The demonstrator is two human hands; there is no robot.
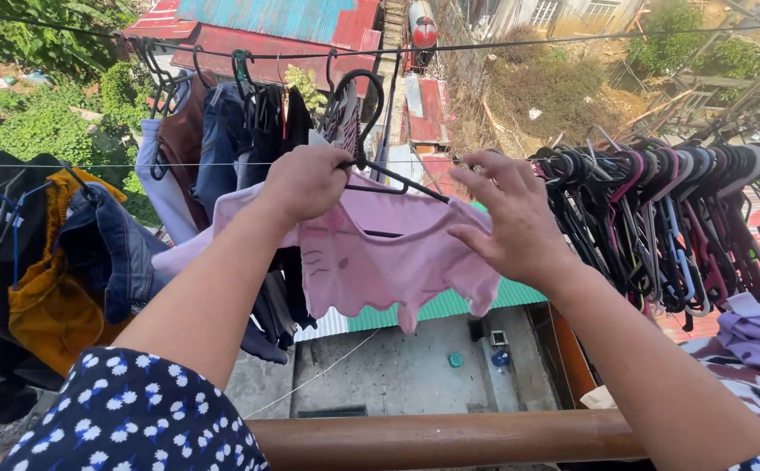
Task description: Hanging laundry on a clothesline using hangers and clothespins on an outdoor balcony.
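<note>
Above rooftops, hands (306, 181) (511, 218) hold pink garment (380, 257) between them.

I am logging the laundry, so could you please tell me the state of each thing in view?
pink garment: half on the hanger, held up
black hanger: off the line, in the garment
left hand: gripping hanger and garment
right hand: holding garment
empty hangers: bunched on the line
hung clothes: on the line
</note>
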